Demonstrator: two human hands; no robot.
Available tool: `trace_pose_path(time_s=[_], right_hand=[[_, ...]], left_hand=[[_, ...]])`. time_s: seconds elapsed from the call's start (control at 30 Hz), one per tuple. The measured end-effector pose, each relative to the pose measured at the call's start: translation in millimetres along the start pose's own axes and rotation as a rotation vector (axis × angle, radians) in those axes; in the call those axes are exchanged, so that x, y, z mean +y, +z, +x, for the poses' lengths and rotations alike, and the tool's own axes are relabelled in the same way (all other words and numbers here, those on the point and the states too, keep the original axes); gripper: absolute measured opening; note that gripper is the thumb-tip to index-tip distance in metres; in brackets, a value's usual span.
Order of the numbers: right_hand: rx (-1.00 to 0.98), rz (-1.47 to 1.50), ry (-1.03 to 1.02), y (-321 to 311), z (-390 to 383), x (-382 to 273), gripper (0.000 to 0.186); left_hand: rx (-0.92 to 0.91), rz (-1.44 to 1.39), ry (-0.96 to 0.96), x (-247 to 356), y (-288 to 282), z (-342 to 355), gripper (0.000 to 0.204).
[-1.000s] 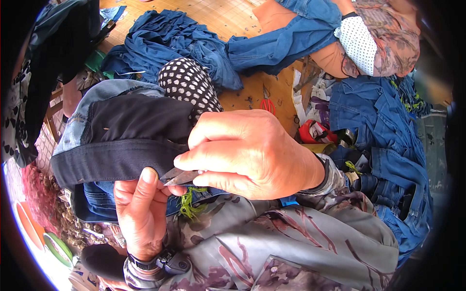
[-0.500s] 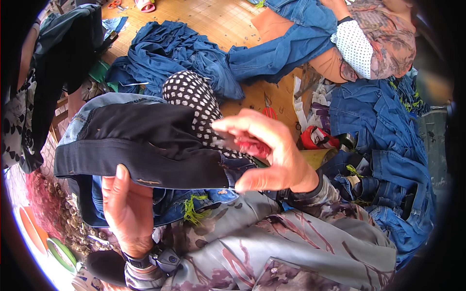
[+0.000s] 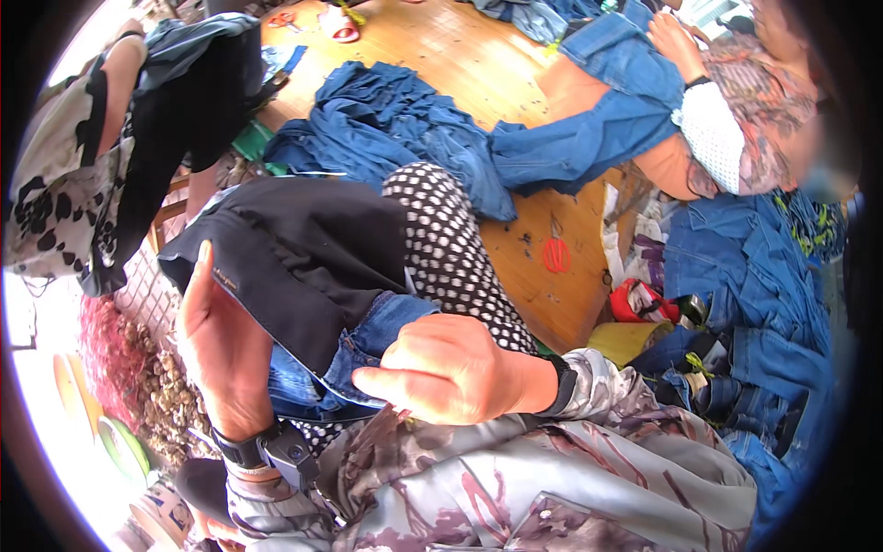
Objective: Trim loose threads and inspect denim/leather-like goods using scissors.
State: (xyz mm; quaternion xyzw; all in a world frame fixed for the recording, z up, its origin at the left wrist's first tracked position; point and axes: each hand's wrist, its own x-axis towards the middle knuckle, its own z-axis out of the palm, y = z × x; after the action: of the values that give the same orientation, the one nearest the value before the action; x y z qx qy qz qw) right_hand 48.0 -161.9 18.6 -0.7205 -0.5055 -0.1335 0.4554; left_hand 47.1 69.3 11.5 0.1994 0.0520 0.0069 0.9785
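A pair of blue jeans (image 3: 391, 322), with black cloth (image 3: 303, 248) folded outward at its top, lies over my lap. My left hand (image 3: 225, 354) grips its left edge, thumb lying along the black band and the other fingers under the cloth. Beside the denim corner, my right hand (image 3: 451, 368) is closed in a fist, its thumb and forefinger close to the edge. A small red tool (image 3: 400, 413) is mostly hidden in that fist; only a reddish tip shows below it, so its exact kind is unclear.
Crumpled denim (image 3: 386, 129) lies ahead on the wooden floor, near red-handled scissors (image 3: 555, 255). More jeans (image 3: 754, 276) are piled at right. Another person (image 3: 745, 110) handles denim at the upper right; a second person's arm (image 3: 124, 87) and dark cloth are at left.
My right hand has swung down and left and closed, where its fingers were spread around the red tool. The black cloth has tilted, and the whole view has shifted.
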Motion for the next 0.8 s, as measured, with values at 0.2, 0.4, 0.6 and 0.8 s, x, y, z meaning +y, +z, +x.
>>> trace_pose_path(time_s=[0.2,0.4,0.6,0.8], right_hand=[[-0.079,-0.038,-0.102,25,24,-1,0.028],[-0.114,-0.054,-0.123,57,35,1,0.027],[-0.138,0.003,-0.013,90,28,10,0.032],[-0.178,0.043,0.032,93,28,16,0.034]], left_hand=[[0.120,0.054,-0.018,26,-14,5,0.031],[0.317,0.084,-0.009,44,-67,21,0.032],[0.290,0.013,-0.019,34,-95,24,0.033],[0.400,0.081,0.052,28,-87,11,0.031]])
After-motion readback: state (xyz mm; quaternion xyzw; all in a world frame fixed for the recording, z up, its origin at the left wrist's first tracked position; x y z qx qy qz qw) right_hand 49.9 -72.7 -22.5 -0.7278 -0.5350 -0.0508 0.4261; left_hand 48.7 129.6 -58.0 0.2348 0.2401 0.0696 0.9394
